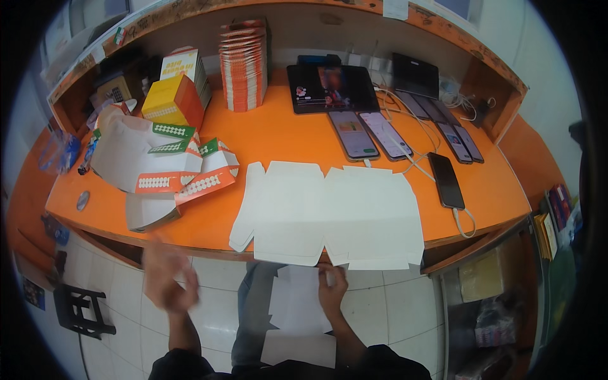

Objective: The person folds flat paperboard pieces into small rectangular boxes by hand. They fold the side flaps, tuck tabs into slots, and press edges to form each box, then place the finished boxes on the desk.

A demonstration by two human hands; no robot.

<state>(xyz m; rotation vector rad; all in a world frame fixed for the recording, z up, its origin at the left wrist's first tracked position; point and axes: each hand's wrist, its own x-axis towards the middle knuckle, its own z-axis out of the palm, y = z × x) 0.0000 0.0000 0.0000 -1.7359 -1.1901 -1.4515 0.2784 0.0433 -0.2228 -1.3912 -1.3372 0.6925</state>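
A white, unfolded cardboard box blank (297, 209) lies flat on the orange desk, its notched lower edge hanging over the front. My right hand (332, 288) is at that edge, by the notch between two flaps, with its fingers curled in; what they grip, if anything, is hidden. Out to the left, my left hand (168, 278) is in the air below the desk edge, smeared by motion, and nothing can be made out in it. More white card blanks (294, 291) rest on my lap. Partly folded orange, green and white boxes (155, 180) lie at the desk's left.
At the back stands a tall stack of orange-and-white folded cartons (244, 66), beside a yellow-and-orange box (174, 101). A tablet (332, 88), several phones (353, 135) and loose white cables fill the right side. A black stool (82, 309) stands on the tiled floor.
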